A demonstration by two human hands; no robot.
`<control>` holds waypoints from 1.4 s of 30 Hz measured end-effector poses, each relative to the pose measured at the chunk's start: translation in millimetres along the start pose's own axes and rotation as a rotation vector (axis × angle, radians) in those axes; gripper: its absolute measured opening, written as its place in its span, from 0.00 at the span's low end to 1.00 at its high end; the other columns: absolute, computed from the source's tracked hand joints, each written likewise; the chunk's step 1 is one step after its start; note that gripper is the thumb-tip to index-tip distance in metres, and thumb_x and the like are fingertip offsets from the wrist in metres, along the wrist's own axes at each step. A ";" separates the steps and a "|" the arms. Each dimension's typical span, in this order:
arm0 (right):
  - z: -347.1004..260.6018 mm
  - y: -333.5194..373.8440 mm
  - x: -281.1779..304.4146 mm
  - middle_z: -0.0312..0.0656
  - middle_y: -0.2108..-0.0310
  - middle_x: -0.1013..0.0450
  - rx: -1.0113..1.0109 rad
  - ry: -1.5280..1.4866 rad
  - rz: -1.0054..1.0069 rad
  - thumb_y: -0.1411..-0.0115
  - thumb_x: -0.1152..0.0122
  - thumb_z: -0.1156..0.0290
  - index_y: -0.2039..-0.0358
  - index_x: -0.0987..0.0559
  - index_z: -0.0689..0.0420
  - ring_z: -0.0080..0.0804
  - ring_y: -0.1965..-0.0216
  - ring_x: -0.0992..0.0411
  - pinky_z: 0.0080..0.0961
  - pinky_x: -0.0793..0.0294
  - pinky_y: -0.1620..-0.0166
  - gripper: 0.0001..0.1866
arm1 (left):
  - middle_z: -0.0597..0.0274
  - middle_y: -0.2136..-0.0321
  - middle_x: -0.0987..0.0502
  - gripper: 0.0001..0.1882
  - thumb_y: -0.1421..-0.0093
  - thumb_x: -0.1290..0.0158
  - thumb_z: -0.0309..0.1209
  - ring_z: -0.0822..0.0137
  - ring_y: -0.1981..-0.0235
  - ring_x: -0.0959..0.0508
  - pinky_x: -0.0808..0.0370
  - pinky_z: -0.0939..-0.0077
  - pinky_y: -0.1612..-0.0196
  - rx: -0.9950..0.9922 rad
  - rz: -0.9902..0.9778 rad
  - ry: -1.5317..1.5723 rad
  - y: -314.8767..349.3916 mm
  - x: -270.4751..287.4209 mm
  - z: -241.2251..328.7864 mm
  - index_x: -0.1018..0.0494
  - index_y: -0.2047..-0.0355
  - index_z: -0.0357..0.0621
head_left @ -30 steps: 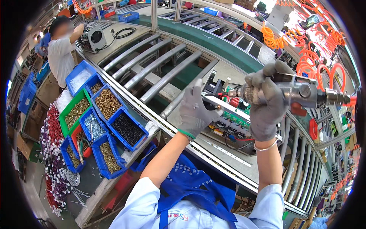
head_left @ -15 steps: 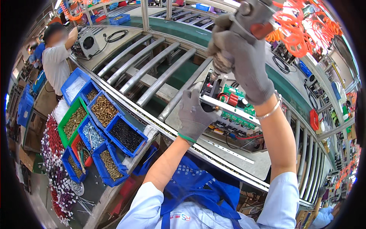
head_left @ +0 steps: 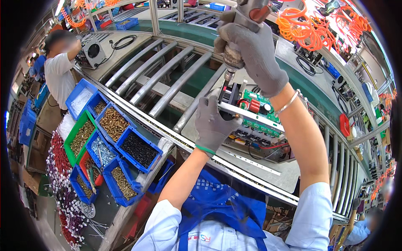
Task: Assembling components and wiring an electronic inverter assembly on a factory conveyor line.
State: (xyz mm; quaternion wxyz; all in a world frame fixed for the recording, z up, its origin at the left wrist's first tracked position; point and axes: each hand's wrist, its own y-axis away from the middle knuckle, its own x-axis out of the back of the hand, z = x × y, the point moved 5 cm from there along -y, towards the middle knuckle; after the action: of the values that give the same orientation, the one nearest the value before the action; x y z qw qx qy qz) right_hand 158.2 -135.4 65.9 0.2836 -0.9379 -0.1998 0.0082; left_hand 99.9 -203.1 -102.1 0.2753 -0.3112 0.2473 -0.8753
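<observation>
My gloved right hand (head_left: 261, 58) is wrapped around a power screwdriver (head_left: 248, 16), held upright. Its metal bit end (head_left: 229, 75) points down at the left end of an electronic unit with a green circuit board (head_left: 261, 104). Whether the tip touches a screw, I cannot make out. My gloved left hand (head_left: 212, 127) grips the near left corner of the unit's metal frame, thumb on the front rail and fingers at the left side. Red parts, a dark block and wires show on the unit, partly covered by my right forearm.
Blue bins of screws (head_left: 113, 121) and a green bin (head_left: 79, 140) stand at the left, with red-handled pliers (head_left: 93, 178) among them. Metal rollers (head_left: 178, 92) run behind the unit. Orange coiled hoses (head_left: 301, 29) hang at upper right. A co-worker (head_left: 58, 71) stands at far left.
My right hand and the screwdriver have shifted left and slightly up in the view, showing more of the bit end. My left hand stays on the frame corner.
</observation>
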 end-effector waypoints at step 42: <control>-84.9 330.2 138.4 0.36 0.77 0.41 0.593 -0.172 0.751 0.51 0.31 0.73 0.61 0.36 0.57 0.22 0.90 0.36 0.23 0.32 0.87 0.22 | 0.66 0.72 0.31 0.17 0.39 0.48 0.41 0.79 0.77 0.33 0.37 0.90 0.79 1.140 -1.160 1.370 153.9 -73.5 97.6 0.31 0.60 0.40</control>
State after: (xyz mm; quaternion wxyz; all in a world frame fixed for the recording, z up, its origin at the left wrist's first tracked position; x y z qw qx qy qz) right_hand 418.6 -378.5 -26.0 0.4986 -0.8198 0.1408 0.2441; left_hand 264.9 -293.7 -158.4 -0.2771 0.3527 -0.2834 -0.8476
